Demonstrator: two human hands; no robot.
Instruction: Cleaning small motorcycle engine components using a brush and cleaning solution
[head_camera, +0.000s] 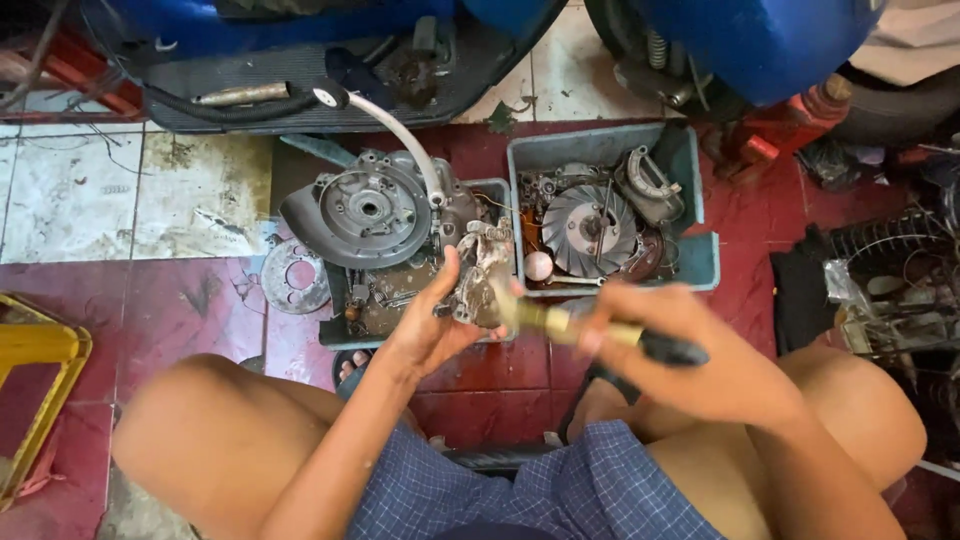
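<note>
My left hand (430, 325) grips a small grimy metal engine part (482, 272), holding it up above the floor between my knees. My right hand (665, 345) is closed on a tool with a brass-coloured shaft and a black handle (590, 332); its tip is blurred and touches the part's right side. Just beyond the part lies a grey engine casing (370, 212) with a round flywheel housing and a curved white lever (405, 135).
A grey tray (700, 262) holds a finned fan wheel (588, 228), a brake shoe and small parts. A flat metal disc (296, 276) lies on the red tiles. A blue scooter body (760, 40) stands behind. A yellow frame (40, 350) sits left; wire clutter right.
</note>
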